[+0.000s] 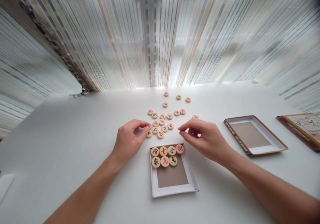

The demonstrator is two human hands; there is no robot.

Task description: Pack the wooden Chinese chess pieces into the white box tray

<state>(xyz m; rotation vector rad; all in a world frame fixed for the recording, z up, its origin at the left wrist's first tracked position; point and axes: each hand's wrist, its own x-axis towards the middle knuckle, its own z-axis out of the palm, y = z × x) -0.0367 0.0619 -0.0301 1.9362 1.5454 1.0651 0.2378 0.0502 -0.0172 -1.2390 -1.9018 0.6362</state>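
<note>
My left hand (130,139) is at the left edge of a cluster of round wooden Chinese chess pieces. Its thumb and index finger close on a red-marked piece (149,125) that they partly cover. Right of the cluster, my right hand (201,137) hovers with thumb and index tips slightly apart and nothing visible between them. Between my forearms lies an open white-walled box tray (172,192). Along its far side sit two rows of pieces, a black general (155,151) at the left end of the top row and a red horse (165,161) in the second row.
More loose pieces, such as a red one (188,100), lie scattered toward the far table edge. To the right are a second shallow box tray (268,147) and a printed brown box cover (292,125). A striped curtain (160,34) hangs behind the white table (75,157).
</note>
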